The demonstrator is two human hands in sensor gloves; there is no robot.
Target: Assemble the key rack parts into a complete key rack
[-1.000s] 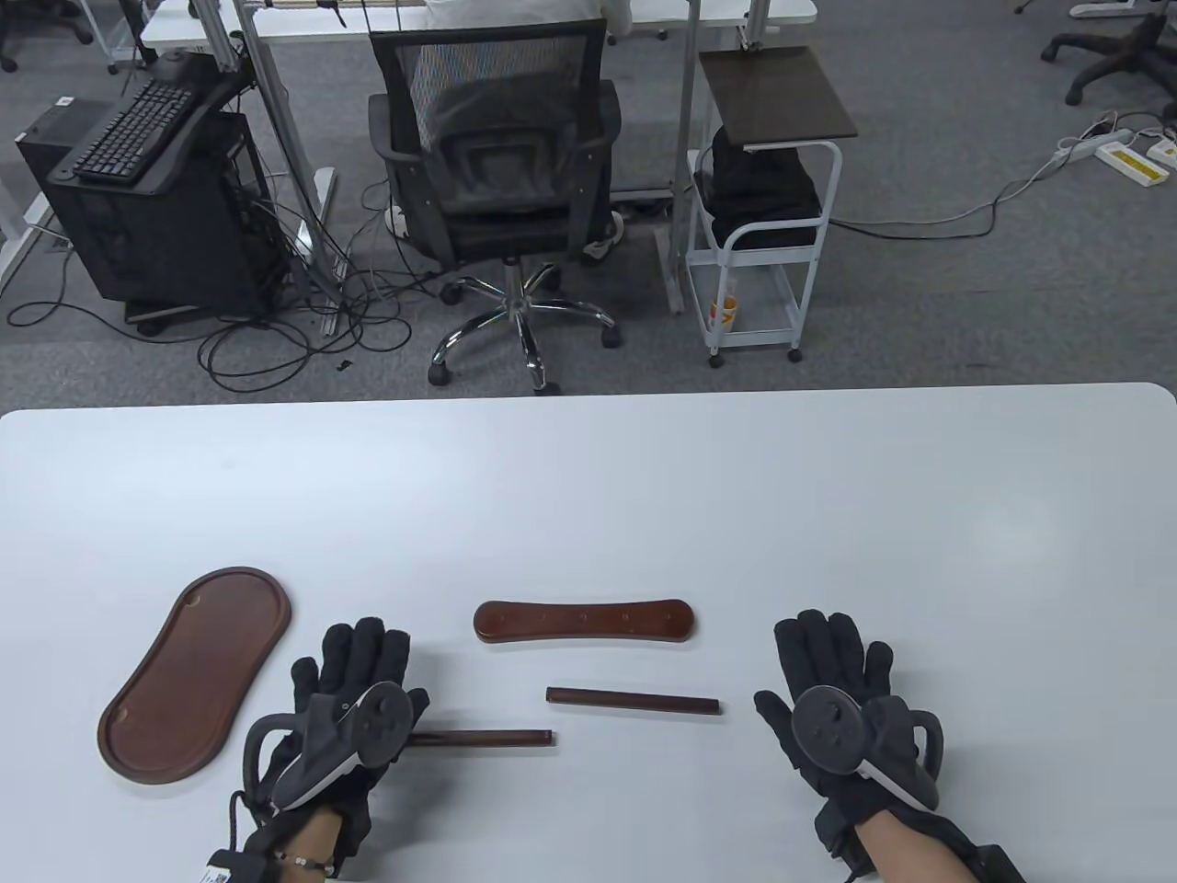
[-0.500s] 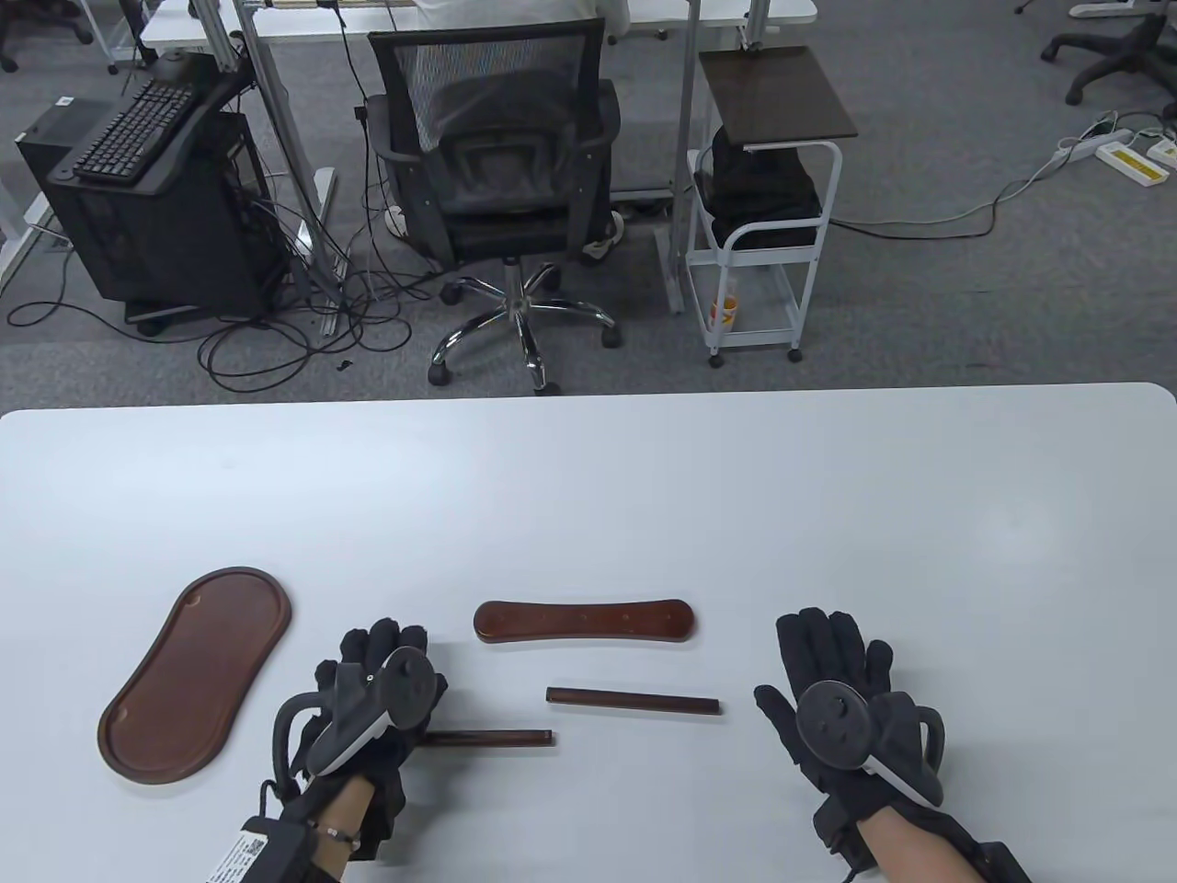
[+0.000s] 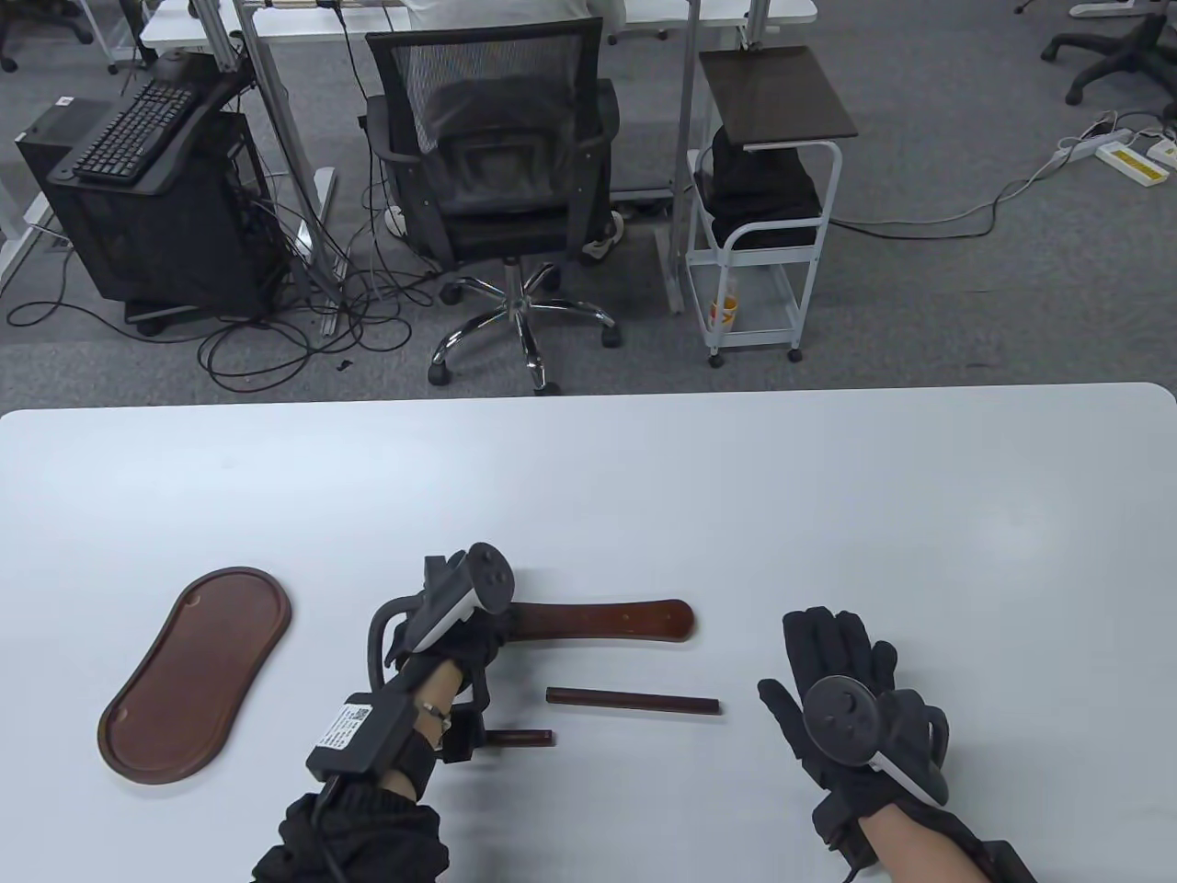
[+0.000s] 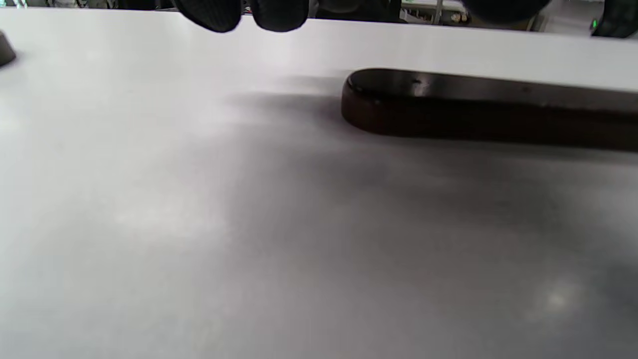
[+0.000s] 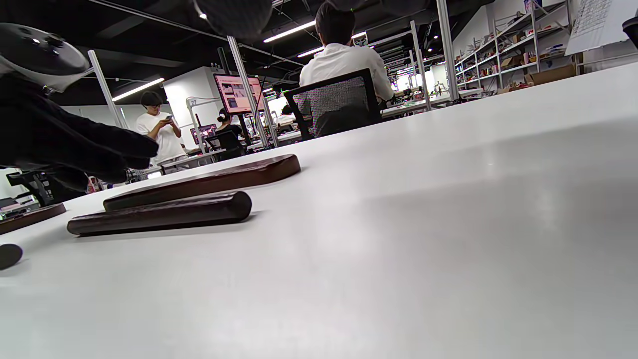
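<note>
Wooden hook bar (image 3: 607,621) beneath left hand (image 3: 460,625) (grip unclear); right hand (image 3: 841,685) flat, fingers spread.

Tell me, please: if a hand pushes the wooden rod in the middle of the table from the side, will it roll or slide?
The middle rod probably rolls: its end looks round in the right wrist view. It looks stiff, straight wood, so it should not bend. It lies flat on the smooth white table, so little would stop it.

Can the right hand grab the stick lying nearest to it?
Probably yes. The right hand rests flat on the table, and the stick lies just to its left with only bare tabletop between them.
</note>
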